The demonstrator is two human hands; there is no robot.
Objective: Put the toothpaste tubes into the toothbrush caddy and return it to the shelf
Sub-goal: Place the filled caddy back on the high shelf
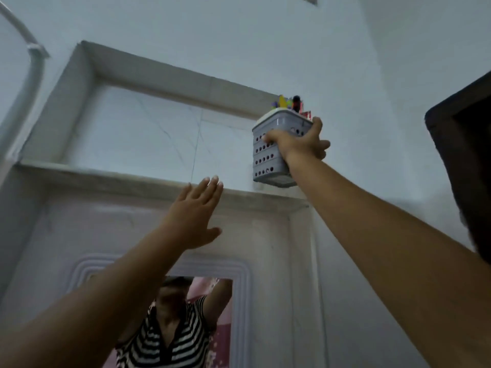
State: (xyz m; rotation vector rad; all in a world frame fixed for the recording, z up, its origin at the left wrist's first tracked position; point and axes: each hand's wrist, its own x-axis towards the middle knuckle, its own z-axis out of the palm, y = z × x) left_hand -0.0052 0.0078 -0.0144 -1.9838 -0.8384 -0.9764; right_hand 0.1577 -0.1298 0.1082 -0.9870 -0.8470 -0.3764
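Observation:
A grey toothbrush caddy [268,160] with rows of round holes is held up at the right end of a recessed wall shelf [132,179]. My right hand [297,143] grips its side, and its base sits at or just above the ledge. Colourful brush heads [284,102] and a red-and-white toothpaste tube end [307,114] stick out of its top. My left hand [198,213] is raised flat below the ledge, fingers apart, holding nothing.
The niche has a pale marble back wall [159,128] and a raised frame. A mirror [183,322] below reflects a person in a striped shirt. A dark object [467,155] juts in at the right edge. A white pipe [32,65] runs at the upper left.

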